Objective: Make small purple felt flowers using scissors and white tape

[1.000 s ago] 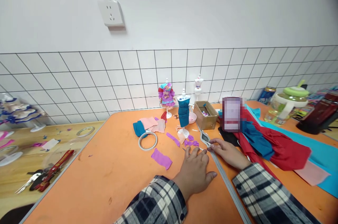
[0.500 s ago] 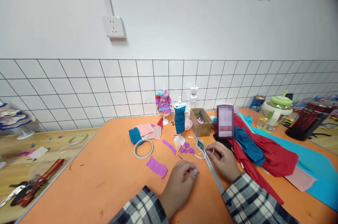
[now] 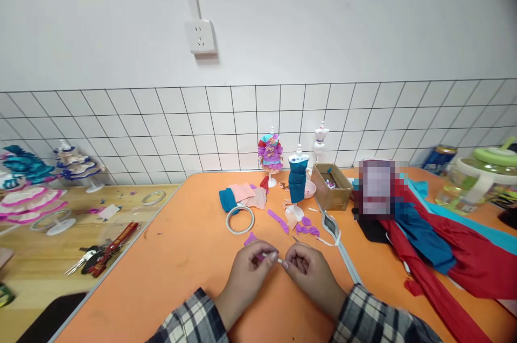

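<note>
My left hand [image 3: 249,273] and my right hand [image 3: 313,273] are nearly together above the orange table. Between their fingertips runs a small white strip [image 3: 279,260], pinched at either end; its exact kind is too small to make out. A bit of purple shows by the left fingers. Just past that hand, a purple cloth piece [image 3: 250,238] is mostly hidden. Beyond the right hand lie a purple strip [image 3: 278,221] and purple cloth scraps [image 3: 307,227]. A small white dress form wrapped in teal cloth [image 3: 298,181] stands behind them.
A roll of tape [image 3: 239,219] lies left of the scraps. Farther back are a dress form in a purple dress [image 3: 271,153], a bare dress form [image 3: 320,141] and a cardboard box [image 3: 332,200]. Red cloth [image 3: 424,267] and a jug [image 3: 472,181] occupy the right; keys [image 3: 84,259] lie left.
My right hand has left the grey strap and come over to my left hand. A small white strip now spans their fingertips. The view has swung left.
</note>
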### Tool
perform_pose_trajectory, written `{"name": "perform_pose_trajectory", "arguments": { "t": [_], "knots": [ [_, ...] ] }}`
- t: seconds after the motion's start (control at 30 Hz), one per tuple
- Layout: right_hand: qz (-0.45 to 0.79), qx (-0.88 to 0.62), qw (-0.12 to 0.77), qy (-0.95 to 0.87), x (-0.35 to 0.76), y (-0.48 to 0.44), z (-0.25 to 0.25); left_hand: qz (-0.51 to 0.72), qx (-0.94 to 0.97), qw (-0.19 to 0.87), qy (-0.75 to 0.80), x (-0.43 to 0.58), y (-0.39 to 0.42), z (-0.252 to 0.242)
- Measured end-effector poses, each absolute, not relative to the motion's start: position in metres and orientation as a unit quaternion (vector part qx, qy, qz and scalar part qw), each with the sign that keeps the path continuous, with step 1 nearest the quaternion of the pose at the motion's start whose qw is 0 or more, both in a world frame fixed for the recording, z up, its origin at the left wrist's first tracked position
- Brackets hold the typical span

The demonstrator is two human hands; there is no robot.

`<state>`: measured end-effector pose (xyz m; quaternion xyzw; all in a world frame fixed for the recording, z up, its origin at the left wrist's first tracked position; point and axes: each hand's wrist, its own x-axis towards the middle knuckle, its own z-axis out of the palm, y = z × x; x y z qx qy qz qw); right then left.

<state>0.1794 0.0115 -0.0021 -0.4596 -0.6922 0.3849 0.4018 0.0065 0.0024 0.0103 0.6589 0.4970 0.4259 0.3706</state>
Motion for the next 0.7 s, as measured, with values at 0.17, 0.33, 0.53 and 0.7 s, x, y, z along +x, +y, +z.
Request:
{"name": "perform_pose_trajectory", "arguments": {
  "t": [0.17,0.33,0.53,0.7],
  "knots": [
    [0.471,-0.44,0.424,-0.637,0.189,0.011,-0.005,0.423,0.652,0.35,0.522,0.011,0.002,0.011],
    [0.586,-0.434,0.399,-0.556,0.196,0.016,-0.008,0.424,0.653,0.344,0.526,0.011,0.0,0.012],
    [0.628,-0.424,0.402,-0.514,0.201,0.019,-0.012,0.423,0.661,0.332,0.524,0.009,-0.001,0.014],
    [0.659,-0.416,0.414,-0.471,0.202,0.017,-0.005,0.425,0.645,0.346,0.533,0.01,-0.001,0.015]
  ]
}}
